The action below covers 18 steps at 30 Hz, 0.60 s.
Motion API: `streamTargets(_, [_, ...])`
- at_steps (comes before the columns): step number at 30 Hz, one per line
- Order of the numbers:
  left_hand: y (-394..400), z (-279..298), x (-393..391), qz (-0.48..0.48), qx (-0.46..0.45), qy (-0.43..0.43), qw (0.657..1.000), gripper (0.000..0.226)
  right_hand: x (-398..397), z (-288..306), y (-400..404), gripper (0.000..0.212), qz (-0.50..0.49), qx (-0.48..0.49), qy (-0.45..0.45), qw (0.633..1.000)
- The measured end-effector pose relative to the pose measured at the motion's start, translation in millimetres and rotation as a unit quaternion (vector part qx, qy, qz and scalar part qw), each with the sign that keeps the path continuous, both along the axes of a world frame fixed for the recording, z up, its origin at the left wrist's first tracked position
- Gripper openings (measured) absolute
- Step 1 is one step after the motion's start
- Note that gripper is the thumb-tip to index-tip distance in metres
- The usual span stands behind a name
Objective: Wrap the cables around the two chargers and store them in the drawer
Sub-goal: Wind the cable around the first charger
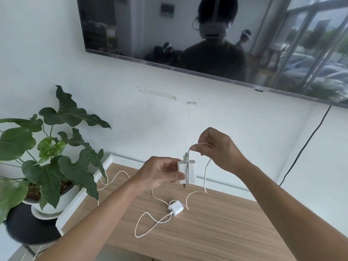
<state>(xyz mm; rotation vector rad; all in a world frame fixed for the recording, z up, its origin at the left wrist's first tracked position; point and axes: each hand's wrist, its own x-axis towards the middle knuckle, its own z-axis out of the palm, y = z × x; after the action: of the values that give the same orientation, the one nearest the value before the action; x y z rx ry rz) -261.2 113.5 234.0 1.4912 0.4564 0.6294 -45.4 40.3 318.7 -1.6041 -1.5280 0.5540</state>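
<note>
My left hand [161, 172] grips a white charger [189, 172] above the wooden cabinet top, its prongs sticking out above and below. My right hand [218, 147] pinches that charger's white cable [206, 170] just above it; the cable loops over the charger's top and hangs down on the right to the wood. A second white charger [176, 207] lies flat on the cabinet top below, with its cable [148, 223] plugged in and sprawled in loose loops to the left. No drawer is visible.
The wooden cabinet top [216, 227] stands against a white wall. A potted leafy plant [47, 147] sits on a dark round stool at the left. A wall-mounted TV [188, 34] hangs above, with a black cord [305, 146] running down at right.
</note>
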Motion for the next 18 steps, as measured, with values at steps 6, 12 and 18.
streamTargets(6, [-11.7,22.1,-3.6,-0.019,-0.073,-0.099,0.992,0.044,1.9,-3.1,-2.4,0.02,0.005,-0.016,0.122,0.992])
streamTargets(12, [-6.6,32.8,-3.7,0.002,-0.118,-0.187,0.975,0.061,-10.1,-32.4,-16.7,0.035,-0.017,-0.051,0.165,0.985])
streamTargets(18, [15.4,38.1,-18.5,0.126,-0.105,-0.21,0.964,0.043,-25.9,-90.8,-44.1,0.037,-0.052,-0.132,0.127,0.982])
